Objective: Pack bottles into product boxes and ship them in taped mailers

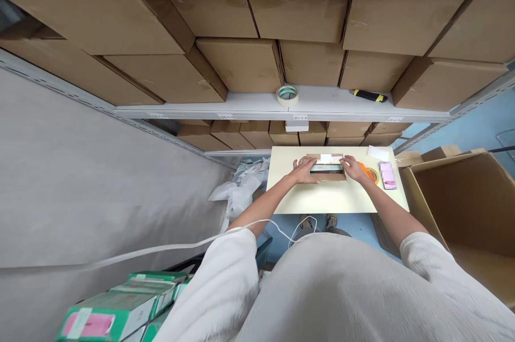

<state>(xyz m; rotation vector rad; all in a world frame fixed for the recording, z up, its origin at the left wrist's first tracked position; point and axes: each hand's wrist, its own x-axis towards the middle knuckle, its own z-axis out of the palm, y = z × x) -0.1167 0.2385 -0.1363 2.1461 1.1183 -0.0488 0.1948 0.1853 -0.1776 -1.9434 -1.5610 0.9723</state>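
Observation:
A small open cardboard box (337, 177) lies on the cream tabletop (322, 202). Inside it shows a flat white and green package (326, 168), with a white label or paper (326, 158) at the box's far side. My left hand (304, 171) grips the left end of the box, thumb at the near side and fingers over the far side. At the far right corner, my right hand (352, 168) has its fingers closed on the box's edge; its fingertips are small and partly hidden.
Right of the box lie an orange tape dispenser with yellow tape (373, 174), a phone (388, 175) and white paper (377, 153). A large open carton (426, 197) stands right. The shelf ahead holds cartons, a tape roll (287, 96) and a cutter (369, 96). A white cable (161, 248) crosses left.

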